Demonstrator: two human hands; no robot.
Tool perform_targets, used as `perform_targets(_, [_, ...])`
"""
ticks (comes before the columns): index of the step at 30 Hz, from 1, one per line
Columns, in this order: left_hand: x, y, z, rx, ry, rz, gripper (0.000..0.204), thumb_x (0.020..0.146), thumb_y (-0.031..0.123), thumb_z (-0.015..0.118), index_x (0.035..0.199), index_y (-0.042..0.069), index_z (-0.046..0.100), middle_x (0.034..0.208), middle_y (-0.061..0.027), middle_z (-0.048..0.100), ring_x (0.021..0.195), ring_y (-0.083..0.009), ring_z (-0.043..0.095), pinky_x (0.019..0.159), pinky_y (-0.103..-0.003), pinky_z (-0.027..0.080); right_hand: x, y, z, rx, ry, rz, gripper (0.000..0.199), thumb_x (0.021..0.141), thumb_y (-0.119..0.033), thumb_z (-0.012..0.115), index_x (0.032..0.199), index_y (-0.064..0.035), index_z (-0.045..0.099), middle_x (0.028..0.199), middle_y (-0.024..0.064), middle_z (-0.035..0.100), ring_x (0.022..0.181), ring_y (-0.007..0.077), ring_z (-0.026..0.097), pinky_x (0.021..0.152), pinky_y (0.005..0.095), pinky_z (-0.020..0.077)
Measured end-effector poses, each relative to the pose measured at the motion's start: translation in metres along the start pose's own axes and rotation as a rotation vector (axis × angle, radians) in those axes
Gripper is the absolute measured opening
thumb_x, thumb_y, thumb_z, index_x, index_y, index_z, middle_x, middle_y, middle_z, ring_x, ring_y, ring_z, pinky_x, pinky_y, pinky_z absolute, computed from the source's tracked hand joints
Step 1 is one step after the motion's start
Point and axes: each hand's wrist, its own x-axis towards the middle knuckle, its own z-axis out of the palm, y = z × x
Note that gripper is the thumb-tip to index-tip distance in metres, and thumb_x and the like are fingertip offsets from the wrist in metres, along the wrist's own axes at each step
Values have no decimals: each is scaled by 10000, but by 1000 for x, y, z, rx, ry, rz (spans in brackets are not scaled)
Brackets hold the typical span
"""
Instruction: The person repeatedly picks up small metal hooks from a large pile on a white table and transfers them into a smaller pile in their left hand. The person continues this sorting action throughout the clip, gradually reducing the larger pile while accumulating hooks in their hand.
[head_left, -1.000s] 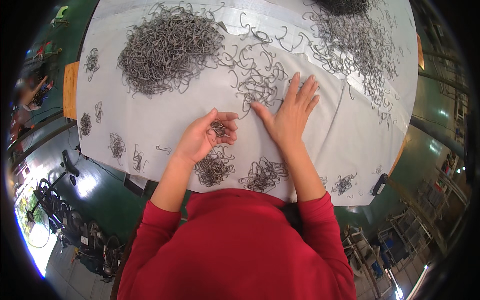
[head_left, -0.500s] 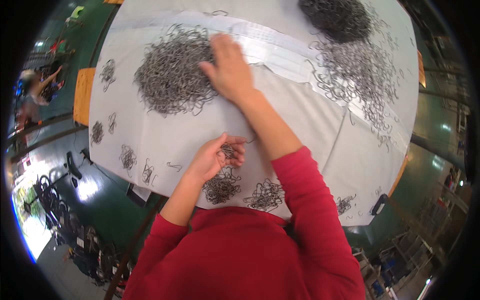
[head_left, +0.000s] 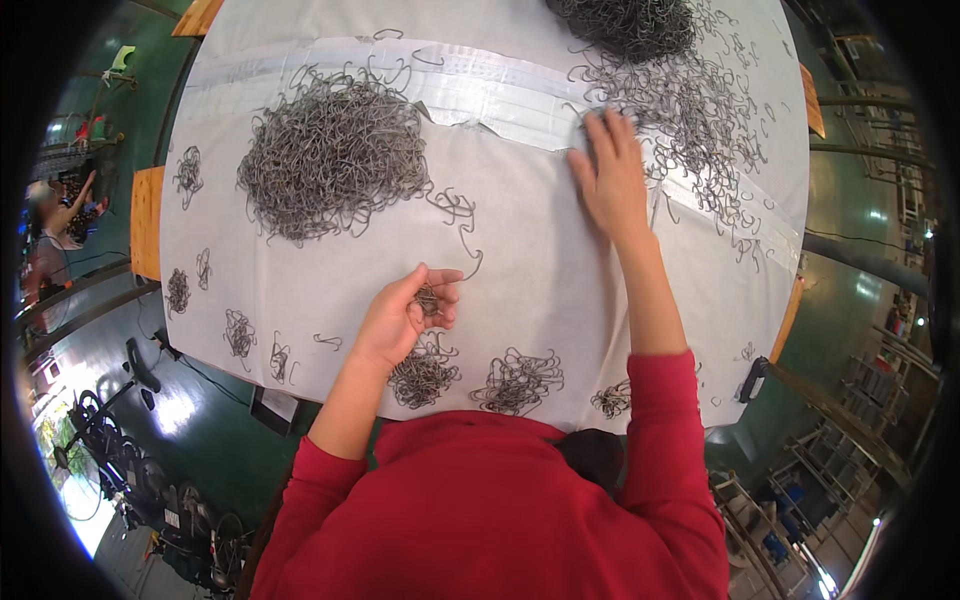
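Curled palm up, my left hand [head_left: 412, 312] is closed around a small bunch of bent wire hooks [head_left: 427, 299]; one more hook [head_left: 474, 266] sticks out past its index fingertip. Just below it lies a small pile of hooks [head_left: 424, 375]. My right hand [head_left: 613, 178] reaches flat over the table with its fingers stretched and the thumb apart. Its fingertips are at the left edge of the scattered hooks [head_left: 700, 125]; what lies under them is hidden. A large heap of grey hooks [head_left: 335, 158] is at the left, with a few loose hooks [head_left: 454, 207] beside it.
A light cloth [head_left: 540, 260] with silvery tape strips [head_left: 510, 100] covers the table. A dark heap [head_left: 630, 25] lies at the far right. Small hook clusters [head_left: 519, 381] line the near and left edges. A black object [head_left: 753, 380] sits at the right corner. Another person [head_left: 55, 220] is beyond the left side.
My right hand has moved right, from the large heap to the scattered hooks. A few loose hooks now show beside the heap. My left hand keeps its grip, and the whole view has shifted slightly.
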Motion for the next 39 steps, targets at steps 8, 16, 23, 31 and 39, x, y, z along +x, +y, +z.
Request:
perform_targets(8, [16, -16, 48, 49, -99, -141, 424, 950, 262, 410, 1239, -43, 467, 765, 4, 535, 611, -89, 458, 540, -230, 386, -68, -17, -30, 13, -95, 107, 560, 848, -338, 570, 1326, -102, 399, 1442, 136, 253, 1341, 383, 164, 1063, 543, 128])
perform_targets(16, [37, 5, 25, -60, 72, 103, 403, 934, 233, 434, 1217, -49, 483, 762, -13, 549, 614, -97, 473, 551, -232, 376, -34, -30, -5, -82, -63, -72, 625, 825, -428, 558, 1336, -110, 391, 1443, 125, 263, 1358, 311, 168, 1075, 549, 72])
perform_targets(23, [26, 20, -2, -167, 70, 207, 442, 932, 243, 440, 1254, -60, 428, 759, -26, 544, 630, -122, 464, 577, -260, 362, -59, -52, -9, -76, -248, -101, 661, 805, -487, 546, 1357, -165, 377, 1465, 130, 199, 1364, 339, 115, 1049, 604, 46])
perform_targets(31, [30, 22, 0, -149, 25, 214, 435, 944, 248, 417, 1255, -58, 424, 759, -21, 540, 641, -123, 471, 611, -270, 390, -94, -53, -28, -42, -60, -25, 282, 823, -198, 598, 1092, -120, 567, 1167, 75, 517, 1139, 279, 446, 992, 538, 241])
perform_targets(39, [31, 24, 0, -139, -11, 201, 447, 951, 257, 405, 1277, -48, 402, 758, -14, 507, 639, -117, 445, 613, -262, 372, -27, -81, 3, 21, -118, 111, 106, 767, -165, 635, 813, -73, 611, 815, 48, 573, 832, 232, 528, 738, 366, 353])
